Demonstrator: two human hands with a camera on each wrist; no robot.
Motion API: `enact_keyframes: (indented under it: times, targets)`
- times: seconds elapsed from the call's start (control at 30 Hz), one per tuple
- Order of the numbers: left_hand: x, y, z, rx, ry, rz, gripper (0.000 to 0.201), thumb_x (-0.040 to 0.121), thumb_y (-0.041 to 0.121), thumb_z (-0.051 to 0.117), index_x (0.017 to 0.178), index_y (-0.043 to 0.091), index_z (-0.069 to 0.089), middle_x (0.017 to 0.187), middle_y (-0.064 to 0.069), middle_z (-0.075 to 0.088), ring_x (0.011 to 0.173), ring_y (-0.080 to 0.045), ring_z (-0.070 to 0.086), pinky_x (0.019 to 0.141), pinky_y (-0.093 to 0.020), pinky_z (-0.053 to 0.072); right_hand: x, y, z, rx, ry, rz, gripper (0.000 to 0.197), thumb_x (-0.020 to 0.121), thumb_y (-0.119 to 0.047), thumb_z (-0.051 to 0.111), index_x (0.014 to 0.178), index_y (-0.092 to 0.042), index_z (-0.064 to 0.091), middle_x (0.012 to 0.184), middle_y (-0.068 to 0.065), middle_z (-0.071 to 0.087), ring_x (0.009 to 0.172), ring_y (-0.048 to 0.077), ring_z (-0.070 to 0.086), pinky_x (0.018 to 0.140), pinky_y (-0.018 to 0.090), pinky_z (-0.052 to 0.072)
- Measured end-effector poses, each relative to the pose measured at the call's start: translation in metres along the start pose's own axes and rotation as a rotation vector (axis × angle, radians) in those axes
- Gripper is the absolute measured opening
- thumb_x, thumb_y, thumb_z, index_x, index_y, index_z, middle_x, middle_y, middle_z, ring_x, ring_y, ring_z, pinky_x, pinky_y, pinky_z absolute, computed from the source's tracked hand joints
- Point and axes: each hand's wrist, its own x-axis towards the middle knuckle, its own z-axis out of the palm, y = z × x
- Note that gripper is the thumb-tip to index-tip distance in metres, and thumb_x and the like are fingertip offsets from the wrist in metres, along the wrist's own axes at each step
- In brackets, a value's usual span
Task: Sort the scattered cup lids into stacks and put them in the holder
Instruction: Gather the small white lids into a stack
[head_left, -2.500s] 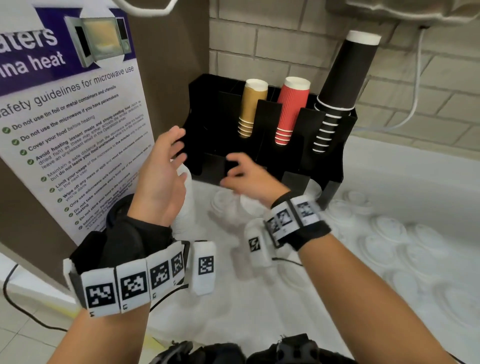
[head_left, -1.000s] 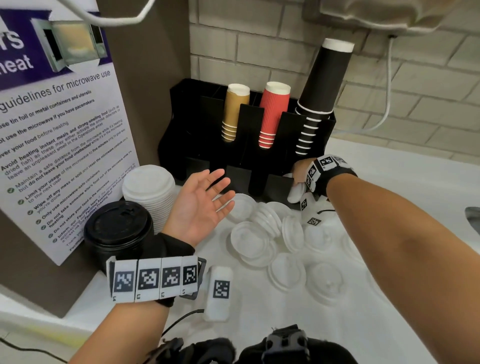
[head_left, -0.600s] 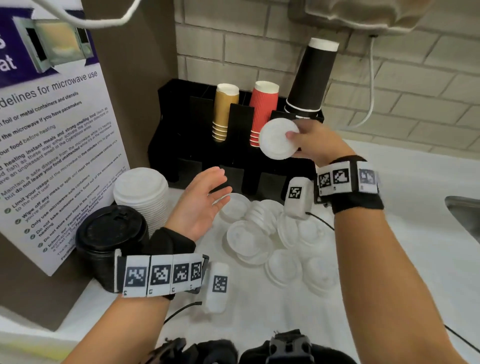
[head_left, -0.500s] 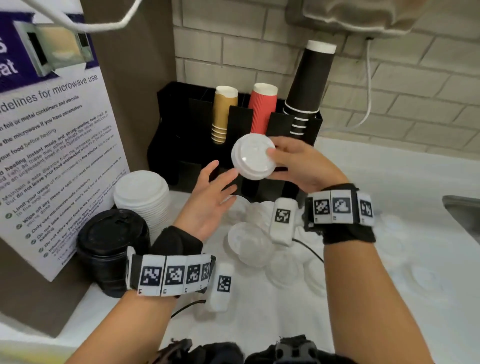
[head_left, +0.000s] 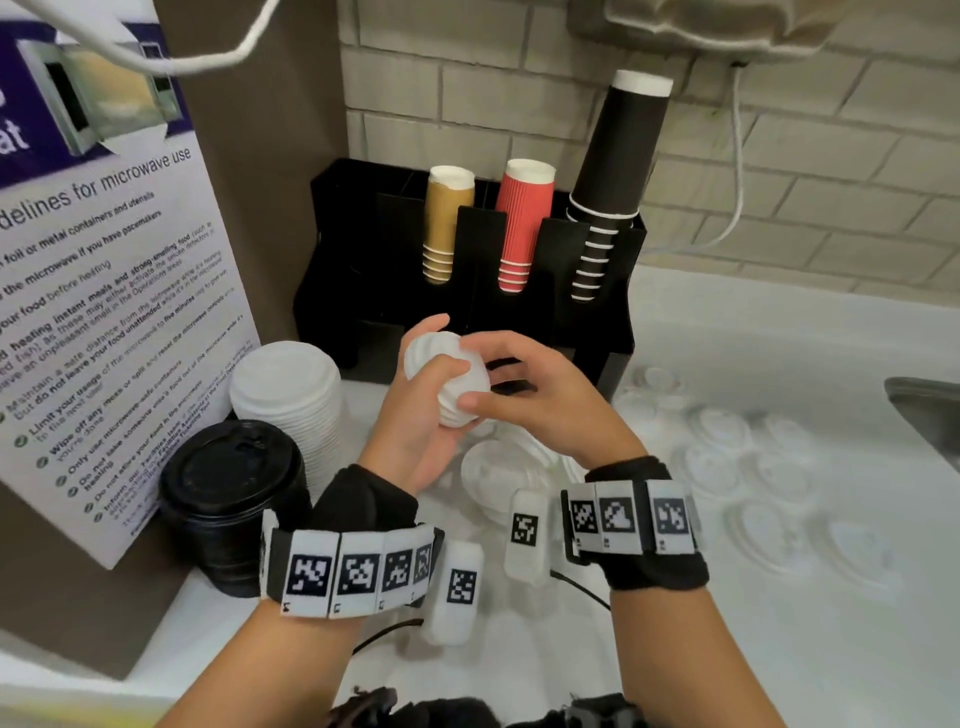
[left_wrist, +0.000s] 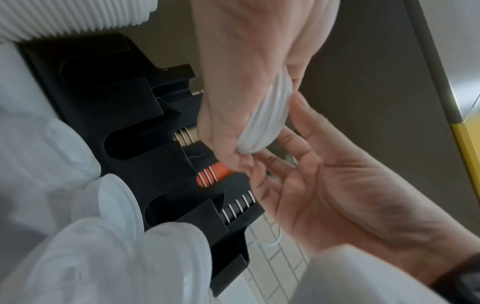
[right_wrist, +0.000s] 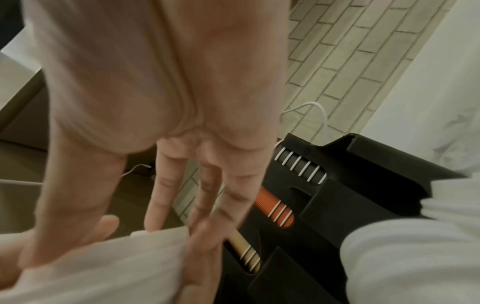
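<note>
In front of the black holder (head_left: 467, 291), both hands pinch a small stack of white lids (head_left: 449, 382): left hand (head_left: 415, 415) curled around it, right hand (head_left: 540, 400) on its rim. Done: white lid stack (head_left: 288, 395) and black lid stack (head_left: 228, 493) on counter (head_left: 779, 649); many loose lids (head_left: 722, 431) left. Holder carries tan, red and black cups; lid slots look empty.

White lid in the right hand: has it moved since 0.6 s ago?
Yes. The white lid has dropped from in front of the red cups to below the black holder front, now held in the left hand.
</note>
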Motion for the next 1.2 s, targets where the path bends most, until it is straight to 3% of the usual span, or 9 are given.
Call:
enact_keyframes:
  times: [0.17, 0.33, 0.43, 0.57, 0.67, 0.83, 0.93, 1.0, 1.2]
  targets:
    - [-0.004, 0.003, -0.003, -0.061, -0.004, 0.015, 0.040, 0.076, 0.011, 0.056, 0.114, 0.026, 0.053, 0.104, -0.011, 0.060, 0.101, -0.029, 0.062, 0.075, -0.034, 0.053, 0.002, 0.010, -0.004, -0.064, -0.008, -0.042, 0.030, 0.090, -0.021, 0.065, 0.120, -0.025, 0.064, 0.118, -0.009, 0.063, 0.106, 0.007, 0.059, 0.091, 0.022, 0.049]
    - [-0.006, 0.009, -0.008, -0.028, 0.125, -0.019, 0.024, 0.094, 0.011, 0.045, 0.108, 0.028, 0.054, 0.115, -0.013, 0.042, 0.094, -0.027, 0.049, 0.073, -0.033, 0.044, 0.002, 0.038, -0.038, -0.259, 0.246, 0.209, 0.021, 0.097, -0.020, 0.052, 0.114, -0.020, 0.066, 0.112, -0.007, 0.064, 0.106, 0.008, 0.058, 0.083, 0.016, 0.041]
    - [-0.009, 0.007, -0.008, -0.001, 0.112, -0.077, 0.021, 0.096, 0.017, 0.047, 0.108, 0.031, 0.056, 0.116, -0.013, 0.046, 0.096, -0.027, 0.052, 0.074, -0.034, 0.047, -0.002, 0.052, -0.045, -0.400, 0.123, 0.375, 0.030, 0.087, -0.036, 0.067, 0.111, -0.018, 0.066, 0.106, -0.005, 0.063, 0.101, 0.010, 0.058, 0.079, 0.019, 0.043]
    - [-0.012, 0.000, -0.008, 0.036, 0.100, -0.092, 0.021, 0.093, 0.019, 0.052, 0.110, 0.032, 0.056, 0.118, -0.014, 0.046, 0.102, -0.029, 0.050, 0.074, -0.033, 0.049, 0.000, 0.059, -0.031, -0.502, 0.093, 0.453, 0.045, 0.084, -0.045, 0.068, 0.120, -0.019, 0.063, 0.116, -0.002, 0.063, 0.109, 0.016, 0.056, 0.096, 0.031, 0.044]
    - [-0.014, -0.001, -0.009, 0.038, 0.113, -0.111, 0.021, 0.095, 0.018, 0.050, 0.109, 0.032, 0.057, 0.118, -0.014, 0.047, 0.099, -0.029, 0.053, 0.072, -0.033, 0.051, 0.003, 0.065, -0.023, -0.580, 0.101, 0.427, 0.034, 0.089, -0.038, 0.064, 0.116, -0.017, 0.067, 0.119, 0.002, 0.065, 0.115, 0.022, 0.056, 0.101, 0.041, 0.045]
    - [-0.013, -0.003, -0.012, 0.008, 0.150, -0.140, 0.019, 0.091, 0.023, 0.055, 0.108, 0.031, 0.059, 0.119, -0.011, 0.046, 0.098, -0.027, 0.053, 0.065, -0.031, 0.056, 0.006, 0.068, -0.026, -0.588, 0.109, 0.385, 0.017, 0.095, -0.028, 0.056, 0.096, -0.015, 0.066, 0.100, 0.003, 0.065, 0.102, 0.023, 0.057, 0.092, 0.039, 0.047]
    - [-0.011, -0.003, -0.015, -0.022, 0.197, -0.148, 0.025, 0.083, 0.027, 0.063, 0.108, 0.029, 0.058, 0.118, -0.010, 0.049, 0.096, -0.025, 0.054, 0.065, -0.030, 0.052, 0.008, 0.059, -0.039, -0.394, 0.199, 0.297, 0.016, 0.099, -0.025, 0.047, 0.085, -0.020, 0.055, 0.081, -0.006, 0.055, 0.084, 0.017, 0.054, 0.073, 0.029, 0.044]
    - [-0.009, -0.004, -0.014, 0.013, 0.195, -0.139, 0.036, 0.073, 0.031, 0.067, 0.107, 0.027, 0.058, 0.114, -0.009, 0.051, 0.092, -0.022, 0.055, 0.065, -0.028, 0.051, 0.008, 0.048, -0.044, -0.136, 0.236, 0.223, 0.021, 0.100, -0.022, 0.043, 0.082, -0.023, 0.054, 0.082, -0.006, 0.055, 0.081, 0.013, 0.053, 0.076, 0.030, 0.045]
    - [-0.007, -0.010, -0.007, 0.184, 0.052, -0.125, 0.053, 0.075, 0.032, 0.076, 0.121, 0.019, 0.053, 0.114, -0.006, 0.064, 0.102, -0.019, 0.065, 0.073, -0.037, 0.057, 0.006, 0.022, -0.025, 0.467, -0.069, 0.236, 0.027, 0.104, -0.024, 0.036, 0.107, -0.016, 0.062, 0.103, 0.002, 0.065, 0.093, 0.016, 0.064, 0.071, 0.037, 0.057]
